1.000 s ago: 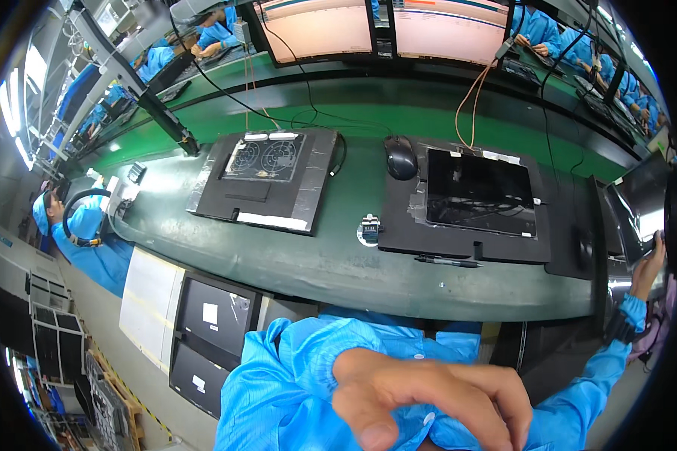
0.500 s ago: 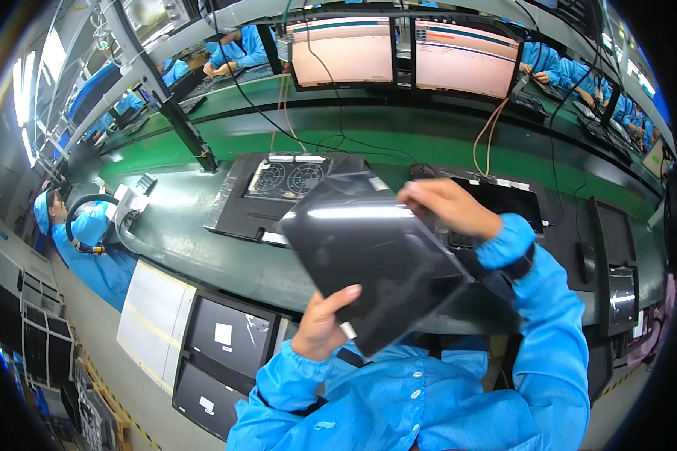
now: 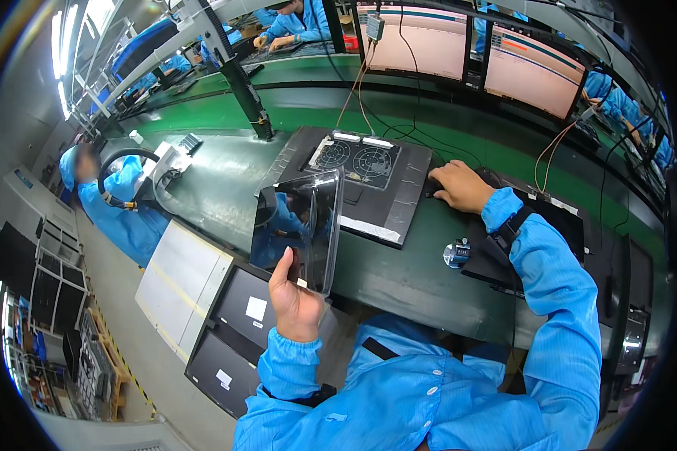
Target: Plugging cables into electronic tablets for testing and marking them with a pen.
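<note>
My left hand grips a glossy black tablet-like panel by its lower edge, thumb across the front. The panel stands tilted up above the bench edge, its face mirroring blue clothing. My right hand reaches over the bench, fingers curled down on a small black object; the fingers cover part of it, so I cannot tell its kind. Left of that hand lies a flat black fixture with two printed circular targets. Below the right forearm a dark flat screen lies on the bench.
A round silver-and-blue item sits near the right forearm. Two monitors stand behind, cables hanging down. Black trays and a white board flank the bench's left front. A ring lamp and a co-worker are farther left.
The panel has swung from lying across both hands to tilted upright in my left hand alone. My right hand has left it and come down on the small black object. The view has turned left.
</note>
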A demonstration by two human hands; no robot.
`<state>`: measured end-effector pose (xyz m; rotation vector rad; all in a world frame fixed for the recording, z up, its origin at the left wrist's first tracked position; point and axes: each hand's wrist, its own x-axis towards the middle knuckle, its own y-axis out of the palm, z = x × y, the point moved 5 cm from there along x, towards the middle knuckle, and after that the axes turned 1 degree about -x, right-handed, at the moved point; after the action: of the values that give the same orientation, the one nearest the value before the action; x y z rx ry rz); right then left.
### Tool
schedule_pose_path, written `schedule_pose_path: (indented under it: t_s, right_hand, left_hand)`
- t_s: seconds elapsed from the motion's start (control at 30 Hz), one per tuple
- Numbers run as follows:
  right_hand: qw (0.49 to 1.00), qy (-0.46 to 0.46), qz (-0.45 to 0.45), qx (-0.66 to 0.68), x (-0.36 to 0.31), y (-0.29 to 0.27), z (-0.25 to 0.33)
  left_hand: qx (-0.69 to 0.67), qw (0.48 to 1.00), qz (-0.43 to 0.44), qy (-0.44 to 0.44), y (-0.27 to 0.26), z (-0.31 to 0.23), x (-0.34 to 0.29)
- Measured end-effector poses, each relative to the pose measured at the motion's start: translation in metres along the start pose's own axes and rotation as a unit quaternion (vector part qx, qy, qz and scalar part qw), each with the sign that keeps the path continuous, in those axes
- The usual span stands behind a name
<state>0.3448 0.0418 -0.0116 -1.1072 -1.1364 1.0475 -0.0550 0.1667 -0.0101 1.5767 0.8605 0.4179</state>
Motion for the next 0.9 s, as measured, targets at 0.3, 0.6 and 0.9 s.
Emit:
schedule_pose_path:
  t_s: [0.3,0.6,0.9]
  right_hand:
    - [0.949,0.029,-0.171,0.264,-0.028,-0.082,0.082]
    - [0.925,-0.058,-0.254,0.277,-0.054,-0.110,0.190]
    - [0.915,-0.045,-0.244,0.318,-0.057,-0.092,0.187]
  left_hand:
    - [0.050,0.999,0.009,-0.007,-0.005,0.015,0.010]
    - [0.103,0.994,0.023,0.009,0.006,0.038,0.005]
    - [0.101,0.995,0.020,0.015,0.007,0.047,0.002]
